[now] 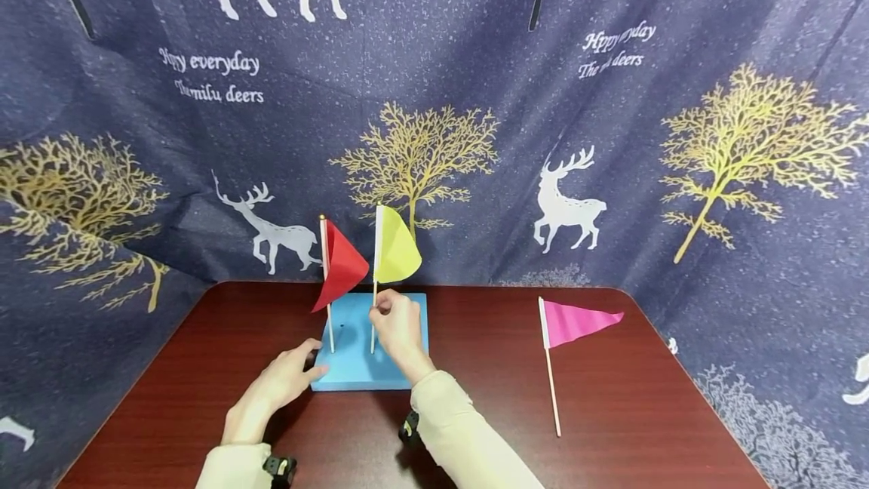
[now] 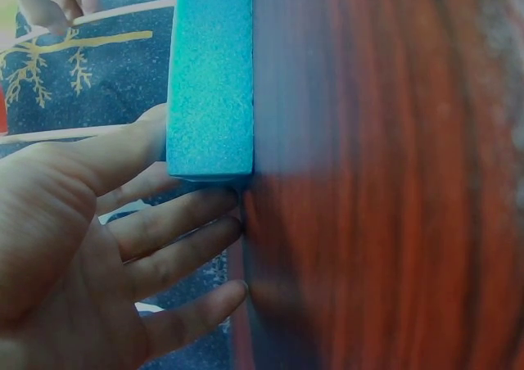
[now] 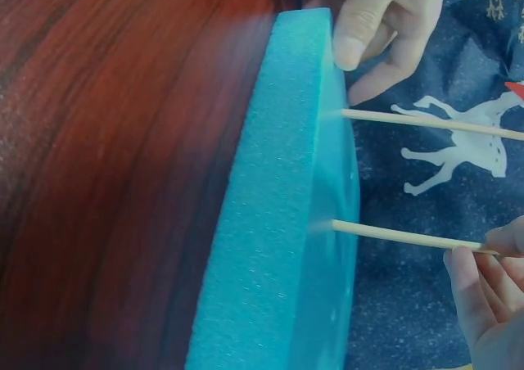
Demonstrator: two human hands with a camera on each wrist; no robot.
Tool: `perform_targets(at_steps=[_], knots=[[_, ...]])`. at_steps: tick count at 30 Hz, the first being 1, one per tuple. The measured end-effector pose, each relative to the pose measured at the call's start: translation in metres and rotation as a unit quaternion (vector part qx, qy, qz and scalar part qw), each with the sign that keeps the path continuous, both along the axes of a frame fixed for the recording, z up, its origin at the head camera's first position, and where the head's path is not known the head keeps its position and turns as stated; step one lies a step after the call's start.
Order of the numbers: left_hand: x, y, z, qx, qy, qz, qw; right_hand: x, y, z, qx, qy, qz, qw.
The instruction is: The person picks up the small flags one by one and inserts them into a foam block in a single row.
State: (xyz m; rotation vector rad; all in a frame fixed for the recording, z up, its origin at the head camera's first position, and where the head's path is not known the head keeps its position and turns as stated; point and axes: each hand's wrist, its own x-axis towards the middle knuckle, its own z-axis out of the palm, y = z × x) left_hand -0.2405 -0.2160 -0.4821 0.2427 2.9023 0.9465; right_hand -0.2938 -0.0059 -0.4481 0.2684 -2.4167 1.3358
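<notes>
A blue foam block (image 1: pixel 370 382) lies on the table with two flags upright in it. My right hand (image 1: pixel 399 323) pinches the wooden stick of the yellow flag (image 1: pixel 396 247) between thumb and fingers, partway up. In the right wrist view the lower end of that stick (image 3: pixel 393 235) stands in the foam. To its left the red flag (image 1: pixel 342 266) is planted, leaning slightly. My left hand (image 1: pixel 285 377) is at the block's left side, with its thumb on the top face and fairly straight fingers (image 2: pixel 184 223) along the side.
A pink flag (image 1: pixel 577 324) on a wooden stick lies on the right part of the dark red wooden table (image 1: pixel 489 376). A small hole (image 1: pixel 342 326) shows in the block's top. Behind the table hangs a dark blue cloth (image 1: pixel 462 51) printed with deer and trees.
</notes>
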Motion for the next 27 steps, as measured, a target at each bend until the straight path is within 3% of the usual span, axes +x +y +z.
perform_targets(at_steps=[19, 27], knots=[[0.002, 0.002, 0.003, 0.005, 0.017, -0.003, 0.9998, 0.001, -0.002, -0.014, 0.002, -0.004, -0.008, 1.0], [0.0, 0.002, 0.002, 0.002, 0.009, -0.003, 1.0, 0.001, -0.003, -0.015, -0.004, -0.009, -0.011, 1.0]])
